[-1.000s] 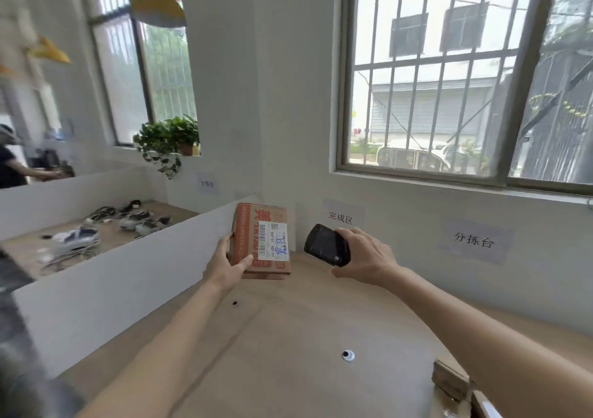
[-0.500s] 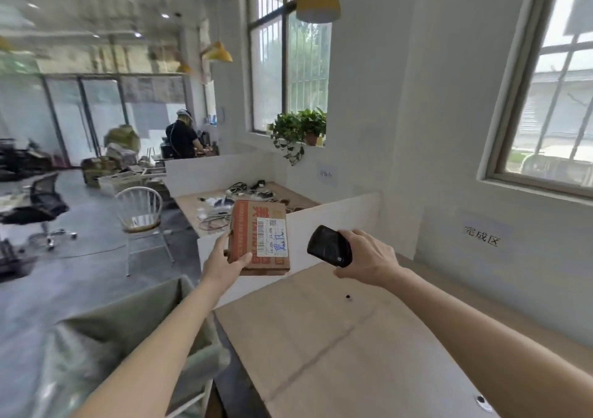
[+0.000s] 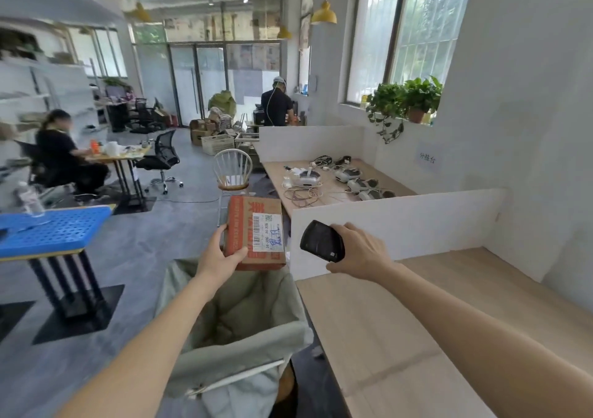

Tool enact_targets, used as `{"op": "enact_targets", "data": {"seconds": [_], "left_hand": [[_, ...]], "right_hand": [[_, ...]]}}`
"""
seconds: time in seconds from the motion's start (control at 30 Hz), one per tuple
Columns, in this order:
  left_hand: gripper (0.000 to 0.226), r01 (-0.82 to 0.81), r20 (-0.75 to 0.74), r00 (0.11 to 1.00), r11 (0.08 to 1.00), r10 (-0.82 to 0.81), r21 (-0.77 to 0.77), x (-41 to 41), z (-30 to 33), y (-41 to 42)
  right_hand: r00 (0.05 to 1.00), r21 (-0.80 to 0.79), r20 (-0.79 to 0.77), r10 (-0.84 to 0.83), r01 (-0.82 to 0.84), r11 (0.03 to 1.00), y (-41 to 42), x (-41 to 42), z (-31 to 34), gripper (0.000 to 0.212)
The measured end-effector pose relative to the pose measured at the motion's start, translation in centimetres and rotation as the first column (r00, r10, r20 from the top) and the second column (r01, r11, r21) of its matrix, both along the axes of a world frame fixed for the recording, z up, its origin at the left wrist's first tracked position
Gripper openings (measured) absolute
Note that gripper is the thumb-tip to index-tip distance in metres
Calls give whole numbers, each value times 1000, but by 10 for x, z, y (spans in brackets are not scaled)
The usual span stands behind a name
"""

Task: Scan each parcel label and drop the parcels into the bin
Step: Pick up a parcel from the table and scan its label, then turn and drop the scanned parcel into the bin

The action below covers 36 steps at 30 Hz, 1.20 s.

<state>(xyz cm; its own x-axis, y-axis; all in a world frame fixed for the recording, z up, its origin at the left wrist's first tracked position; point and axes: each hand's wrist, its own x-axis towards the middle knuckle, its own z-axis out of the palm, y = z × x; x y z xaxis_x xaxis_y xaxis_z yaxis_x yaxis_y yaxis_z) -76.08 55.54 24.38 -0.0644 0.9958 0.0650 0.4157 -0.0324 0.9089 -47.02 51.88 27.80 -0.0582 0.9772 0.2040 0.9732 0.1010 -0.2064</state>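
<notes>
The left hand [image 3: 218,259] grips a brown cardboard parcel [image 3: 255,233] by its lower left corner, thumb across the front face and fingers wrapped behind, holding it upright in the air above the far edge of the bin [image 3: 237,318] — a frame lined with a pale green sack whose mouth gapes open below. A white shipping label [image 3: 268,232] with a barcode and blue handwriting faces the camera on the parcel's right half, and red printing runs down the box's left side. The right hand [image 3: 359,252] is curled around a black handheld scanner [image 3: 322,241], which points left toward the parcel but stands apart from it, a gap showing between the two. This hand hangs over the near corner of a light wooden table [image 3: 417,321], which is fenced at the back by a low white partition [image 3: 401,222]. Beyond the partition lies a second wooden bench [image 3: 324,182] strewn with white devices and tangled cables. A potted plant [image 3: 406,101] trails from the window sill — a small paper sign [image 3: 428,158] is stuck on the wall below it. To the left stands a blue perforated table [image 3: 51,230] with a plastic bottle [image 3: 30,199] on it, and a white spindle-back chair [image 3: 233,170] sits behind the parcel. Two people work at desks farther back in the room.
</notes>
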Motion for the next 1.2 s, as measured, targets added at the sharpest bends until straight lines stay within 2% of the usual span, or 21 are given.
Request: {"op": "enact_targets", "data": {"seconds": [0.2, 0.37, 0.5, 0.63, 0.9, 1.2], "left_hand": [[75, -134, -11, 991, 990, 133, -49, -48, -24, 65], [75, -187, -56, 982, 976, 182, -114, -70, -52, 127], [72, -234, -81, 972, 958, 223, -166, -80, -90, 161], [78, -263, -107, 964, 927, 243, -267, -99, -140, 181], [82, -197, -59, 980, 874, 191, -444, -124, -243, 224], [82, -101, 13, 990, 775, 140, -624, -143, -355, 228]], "right_hand": [[992, -37, -21, 124, -125, 992, 98, -44, -35, 69], [980, -52, -35, 196, -198, 979, 184, -68, -68, 63], [967, -91, -42, 252, -254, 963, 241, -85, -103, 71], [961, -165, -62, 271, -278, 946, 279, -103, -145, 79], [967, -294, -11, 254, -246, 923, 322, -141, -240, 76], [978, -435, 9, 210, -185, 881, 334, -165, -335, 81]]}}
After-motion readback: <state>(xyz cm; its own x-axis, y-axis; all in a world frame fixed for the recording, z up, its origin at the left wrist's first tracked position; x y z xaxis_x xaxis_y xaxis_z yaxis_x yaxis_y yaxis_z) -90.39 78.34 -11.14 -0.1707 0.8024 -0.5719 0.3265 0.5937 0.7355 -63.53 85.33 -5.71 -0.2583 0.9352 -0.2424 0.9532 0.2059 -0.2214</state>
